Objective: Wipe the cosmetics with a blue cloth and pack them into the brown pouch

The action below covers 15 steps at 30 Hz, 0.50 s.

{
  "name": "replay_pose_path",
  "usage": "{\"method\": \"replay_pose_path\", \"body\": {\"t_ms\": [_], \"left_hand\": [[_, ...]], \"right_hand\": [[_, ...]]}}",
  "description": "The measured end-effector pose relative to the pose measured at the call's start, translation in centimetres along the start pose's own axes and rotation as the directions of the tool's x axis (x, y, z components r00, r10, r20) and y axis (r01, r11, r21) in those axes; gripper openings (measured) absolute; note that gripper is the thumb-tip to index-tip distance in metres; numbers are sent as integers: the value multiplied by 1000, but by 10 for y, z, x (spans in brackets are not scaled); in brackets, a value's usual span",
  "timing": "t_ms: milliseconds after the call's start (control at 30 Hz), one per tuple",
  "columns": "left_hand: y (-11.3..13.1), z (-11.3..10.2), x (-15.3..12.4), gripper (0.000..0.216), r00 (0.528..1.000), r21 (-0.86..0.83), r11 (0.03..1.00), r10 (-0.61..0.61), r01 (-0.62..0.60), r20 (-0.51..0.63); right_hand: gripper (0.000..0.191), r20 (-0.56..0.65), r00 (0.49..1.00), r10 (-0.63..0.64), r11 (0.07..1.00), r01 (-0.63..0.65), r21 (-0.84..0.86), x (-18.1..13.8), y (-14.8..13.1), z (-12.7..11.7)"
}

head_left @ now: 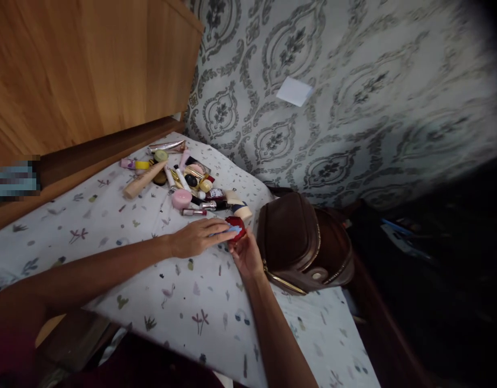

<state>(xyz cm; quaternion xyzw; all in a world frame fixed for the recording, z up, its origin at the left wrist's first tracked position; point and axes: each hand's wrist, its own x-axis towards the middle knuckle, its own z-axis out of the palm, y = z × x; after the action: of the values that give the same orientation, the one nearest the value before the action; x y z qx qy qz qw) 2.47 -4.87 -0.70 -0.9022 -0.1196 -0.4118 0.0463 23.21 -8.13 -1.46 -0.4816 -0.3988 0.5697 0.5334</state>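
My right hand (249,257) grips small glossy red case (234,221); left hand (195,237) holds thin light-blue cloth (234,230) against it. Probably wiping; next stroke needs steadiness

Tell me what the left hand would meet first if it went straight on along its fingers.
Past the blue thing at the left hand, most likely the red item in the right hand; contact is hard to judge. Farther on sits the brown bag.

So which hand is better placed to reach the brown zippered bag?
Probably the right hand: it's beside the brown zippered bag, though also holding the red object; the left hand is farther off.
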Motion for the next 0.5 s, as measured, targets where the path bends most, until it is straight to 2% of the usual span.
{"method": "replay_pose_path", "body": {"t_ms": [100, 200, 333, 433, 500], "left_hand": [[-1, 1, -1, 50, 1000, 60, 998, -30, 30, 5], [-4, 3, -4, 52, 994, 57, 993, -106, 104, 34], [-8, 8, -8, 51, 954, -108, 950, -285, 294, 93], [-13, 12, -9, 44, 879, -378, 794, -446, 476, 168], [-17, 13, -9, 42, 833, -495, 679, -509, 543, 217]], "right_hand": [[51, 49, 998, 47, 997, -50, 56, -3, 0, 1], [49, 59, 998, 18, 998, -21, 61, -6, -1, 6], [46, 10, 995, -103, 993, 102, 53, -7, 0, 12], [50, -55, 975, -214, 977, 215, 4, -6, 3, 13], [53, -70, 953, -294, 953, 286, -103, -6, 5, 13]]}}
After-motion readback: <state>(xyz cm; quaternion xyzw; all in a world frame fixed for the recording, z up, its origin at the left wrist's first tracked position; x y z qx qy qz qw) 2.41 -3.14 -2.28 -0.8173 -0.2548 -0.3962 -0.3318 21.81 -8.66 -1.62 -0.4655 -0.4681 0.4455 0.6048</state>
